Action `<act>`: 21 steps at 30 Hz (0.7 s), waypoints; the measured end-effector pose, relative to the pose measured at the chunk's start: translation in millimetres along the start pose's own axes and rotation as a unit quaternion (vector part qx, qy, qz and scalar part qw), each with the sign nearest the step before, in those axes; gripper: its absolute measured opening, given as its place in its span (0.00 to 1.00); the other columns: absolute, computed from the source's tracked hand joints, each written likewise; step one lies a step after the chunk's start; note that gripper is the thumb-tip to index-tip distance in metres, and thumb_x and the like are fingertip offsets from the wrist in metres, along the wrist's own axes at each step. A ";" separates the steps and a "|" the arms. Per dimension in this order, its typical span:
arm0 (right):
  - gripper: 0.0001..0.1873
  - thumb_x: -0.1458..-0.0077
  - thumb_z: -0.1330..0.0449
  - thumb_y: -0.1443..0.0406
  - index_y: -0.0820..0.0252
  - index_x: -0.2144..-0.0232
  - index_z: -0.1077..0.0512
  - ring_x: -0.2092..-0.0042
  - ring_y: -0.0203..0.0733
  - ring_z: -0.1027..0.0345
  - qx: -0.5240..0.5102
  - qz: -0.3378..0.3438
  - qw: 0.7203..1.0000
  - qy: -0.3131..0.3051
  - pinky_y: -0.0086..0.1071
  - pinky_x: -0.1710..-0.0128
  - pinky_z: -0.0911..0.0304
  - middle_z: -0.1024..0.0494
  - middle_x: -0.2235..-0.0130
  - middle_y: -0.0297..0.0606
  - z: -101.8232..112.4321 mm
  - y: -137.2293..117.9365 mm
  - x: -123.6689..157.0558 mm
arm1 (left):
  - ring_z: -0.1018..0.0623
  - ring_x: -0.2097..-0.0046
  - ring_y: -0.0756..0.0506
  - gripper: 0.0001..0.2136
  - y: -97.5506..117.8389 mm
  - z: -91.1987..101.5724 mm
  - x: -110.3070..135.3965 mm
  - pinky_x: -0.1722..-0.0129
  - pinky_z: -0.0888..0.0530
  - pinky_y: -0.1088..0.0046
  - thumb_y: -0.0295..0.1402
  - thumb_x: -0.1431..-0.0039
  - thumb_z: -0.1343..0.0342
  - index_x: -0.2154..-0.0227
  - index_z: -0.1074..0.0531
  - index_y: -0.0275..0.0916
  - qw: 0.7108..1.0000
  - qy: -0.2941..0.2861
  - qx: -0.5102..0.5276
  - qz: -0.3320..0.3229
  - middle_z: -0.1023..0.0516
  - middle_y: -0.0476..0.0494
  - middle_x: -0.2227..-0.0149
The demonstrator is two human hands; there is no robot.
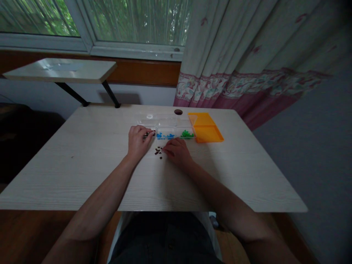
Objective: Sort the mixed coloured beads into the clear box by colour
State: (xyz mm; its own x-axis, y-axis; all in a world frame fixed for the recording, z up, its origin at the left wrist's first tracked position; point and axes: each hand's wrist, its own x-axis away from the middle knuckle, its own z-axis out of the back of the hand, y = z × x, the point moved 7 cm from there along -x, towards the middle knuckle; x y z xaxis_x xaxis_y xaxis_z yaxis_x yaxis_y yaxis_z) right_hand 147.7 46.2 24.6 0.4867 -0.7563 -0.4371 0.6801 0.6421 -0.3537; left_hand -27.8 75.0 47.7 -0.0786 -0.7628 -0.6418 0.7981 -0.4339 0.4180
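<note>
A clear compartment box (165, 123) lies on the pale wooden table (82, 165), with blue pieces (165, 136) and green pieces (187, 134) in its near cells and dark pieces in its left cell. My left hand (138, 140) reaches to that left cell with fingers pinched, on what I cannot make out. A small heap of dark brown pieces (158, 151) lies loose on the table in front of the box. My right hand (176, 151) rests beside the heap, fingers curled and pressed at its edge.
The box's orange lid (205, 128) lies open at its right side. A round cable hole (178, 112) sits near the table's far edge. A small white side table (60, 70) stands behind, under the window. A patterned curtain (247, 66) hangs at the right.
</note>
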 end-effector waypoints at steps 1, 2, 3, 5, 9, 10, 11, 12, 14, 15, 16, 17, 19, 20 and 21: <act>0.05 0.41 0.38 0.65 0.55 0.65 0.21 0.54 0.45 0.35 -0.005 -0.005 1.000 0.007 0.39 0.52 0.44 0.22 0.61 0.38 1.4 2.5 0.2 | 0.30 0.56 0.41 0.10 -3.7 -0.3 -0.1 0.54 0.33 0.60 0.40 0.37 0.46 0.63 0.22 0.41 1.000 0.001 -0.005 0.006 0.26 0.42 0.64; 0.05 0.41 0.38 0.65 0.55 0.64 0.21 0.54 0.45 0.35 -0.008 -0.009 1.000 0.012 0.39 0.52 0.43 0.22 0.61 0.38 2.7 5.2 0.3 | 0.30 0.56 0.41 0.10 -7.7 -0.4 -0.2 0.54 0.33 0.59 0.39 0.37 0.46 0.64 0.22 0.41 1.000 0.005 -0.008 0.013 0.26 0.42 0.64; 0.06 0.41 0.38 0.65 0.56 0.64 0.21 0.54 0.45 0.35 -0.010 -0.013 1.000 0.018 0.39 0.51 0.43 0.22 0.61 0.39 4.0 8.2 0.3 | 0.30 0.56 0.40 0.10 -11.7 -0.4 -0.3 0.54 0.33 0.59 0.39 0.37 0.46 0.64 0.22 0.41 1.000 0.009 -0.009 0.020 0.26 0.42 0.64; 0.06 0.41 0.38 0.64 0.56 0.64 0.21 0.55 0.45 0.34 -0.012 -0.019 0.999 0.029 0.40 0.50 0.42 0.22 0.61 0.39 5.9 13.6 0.5 | 0.30 0.56 0.40 0.10 -18.7 -0.2 -0.4 0.54 0.33 0.58 0.38 0.37 0.46 0.64 0.21 0.41 0.999 0.018 -0.009 0.031 0.26 0.41 0.65; 0.06 0.41 0.38 0.62 0.56 0.65 0.21 0.56 0.44 0.33 -0.014 -0.025 0.998 0.048 0.40 0.51 0.41 0.22 0.62 0.40 7.0 19.9 1.0 | 0.30 0.57 0.40 0.12 -27.9 -1.0 0.3 0.54 0.33 0.58 0.39 0.37 0.47 0.62 0.20 0.41 0.999 0.031 -0.015 0.041 0.27 0.41 0.65; 0.06 0.41 0.38 0.62 0.56 0.65 0.21 0.56 0.44 0.33 -0.014 -0.025 0.998 0.051 0.40 0.51 0.41 0.22 0.62 0.40 6.6 20.2 1.1 | 0.30 0.57 0.39 0.12 -29.5 -1.9 0.6 0.54 0.32 0.57 0.39 0.37 0.47 0.62 0.20 0.41 0.999 0.029 -0.017 0.042 0.27 0.41 0.65; 0.06 0.41 0.38 0.62 0.56 0.65 0.20 0.56 0.44 0.32 -0.014 -0.026 0.998 0.053 0.40 0.51 0.41 0.22 0.62 0.40 6.1 20.2 1.1 | 0.30 0.56 0.39 0.12 -30.6 -2.9 0.8 0.54 0.32 0.57 0.39 0.37 0.47 0.61 0.20 0.41 0.999 0.026 -0.019 0.042 0.27 0.41 0.64; 0.06 0.41 0.38 0.62 0.55 0.65 0.20 0.56 0.44 0.32 -0.014 -0.026 0.998 0.054 0.40 0.51 0.41 0.22 0.62 0.39 5.6 20.0 1.2 | 0.30 0.56 0.39 0.12 -31.4 -3.7 0.9 0.54 0.32 0.57 0.38 0.37 0.47 0.60 0.20 0.41 0.999 0.023 -0.021 0.041 0.26 0.40 0.63; 0.06 0.41 0.38 0.62 0.55 0.66 0.20 0.56 0.44 0.32 -0.016 -0.029 0.998 0.059 0.40 0.50 0.41 0.22 0.62 0.39 5.3 20.0 1.3 | 0.31 0.54 0.38 0.12 -31.5 -3.4 0.8 0.52 0.33 0.55 0.37 0.37 0.48 0.59 0.20 0.42 0.999 0.025 -0.024 0.040 0.26 0.39 0.60; 0.07 0.41 0.38 0.61 0.55 0.66 0.20 0.56 0.44 0.32 -0.018 -0.032 0.997 0.063 0.40 0.50 0.41 0.22 0.62 0.39 5.5 20.4 1.3 | 0.31 0.52 0.38 0.12 -31.0 -2.2 0.5 0.51 0.33 0.54 0.36 0.37 0.48 0.57 0.21 0.42 0.999 0.029 -0.025 0.039 0.26 0.39 0.58; 0.07 0.41 0.38 0.61 0.55 0.66 0.20 0.56 0.44 0.32 -0.020 -0.035 0.997 0.068 0.40 0.50 0.41 0.22 0.62 0.39 6.0 21.0 1.3 | 0.31 0.52 0.38 0.12 -29.9 -0.6 0.2 0.49 0.33 0.54 0.36 0.37 0.48 0.56 0.21 0.42 0.998 0.035 -0.024 0.038 0.26 0.38 0.56; 0.07 0.41 0.38 0.61 0.55 0.66 0.20 0.56 0.43 0.32 -0.023 -0.037 0.996 0.074 0.39 0.50 0.41 0.21 0.63 0.39 6.8 21.8 1.3 | 0.32 0.51 0.38 0.13 -28.4 1.0 -0.3 0.49 0.34 0.53 0.35 0.37 0.48 0.54 0.22 0.42 0.998 0.040 -0.022 0.036 0.26 0.38 0.55; 0.07 0.41 0.38 0.62 0.56 0.66 0.20 0.57 0.43 0.31 -0.033 -0.041 0.995 0.088 0.39 0.50 0.41 0.21 0.63 0.39 9.0 23.5 1.2 | 0.31 0.51 0.38 0.14 -23.1 2.8 -1.1 0.48 0.33 0.55 0.35 0.36 0.49 0.52 0.23 0.42 0.999 0.037 -0.012 0.025 0.26 0.38 0.56; 0.07 0.41 0.38 0.62 0.56 0.66 0.20 0.57 0.43 0.31 -0.037 -0.043 0.994 0.095 0.39 0.50 0.41 0.21 0.63 0.39 10.3 24.3 1.1 | 0.30 0.52 0.39 0.14 -18.9 1.8 -1.3 0.49 0.33 0.56 0.35 0.35 0.50 0.52 0.23 0.42 1.000 0.024 -0.001 0.012 0.26 0.38 0.57; 0.07 0.41 0.38 0.62 0.57 0.66 0.20 0.57 0.43 0.31 -0.041 -0.045 0.993 0.103 0.38 0.51 0.40 0.21 0.63 0.39 11.7 25.1 1.0 | 0.30 0.53 0.40 0.14 -13.4 -0.9 -1.2 0.49 0.33 0.57 0.35 0.35 0.50 0.52 0.24 0.41 1.000 0.001 0.014 -0.006 0.25 0.39 0.58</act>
State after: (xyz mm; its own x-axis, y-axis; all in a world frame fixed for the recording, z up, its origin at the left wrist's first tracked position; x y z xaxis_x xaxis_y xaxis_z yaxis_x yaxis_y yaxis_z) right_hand 171.6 60.1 25.0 0.2983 -0.7752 -0.5569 0.6649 0.5873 -0.4615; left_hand -37.8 82.1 42.3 -0.0867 -0.7559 -0.6489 0.7800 -0.4567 0.4279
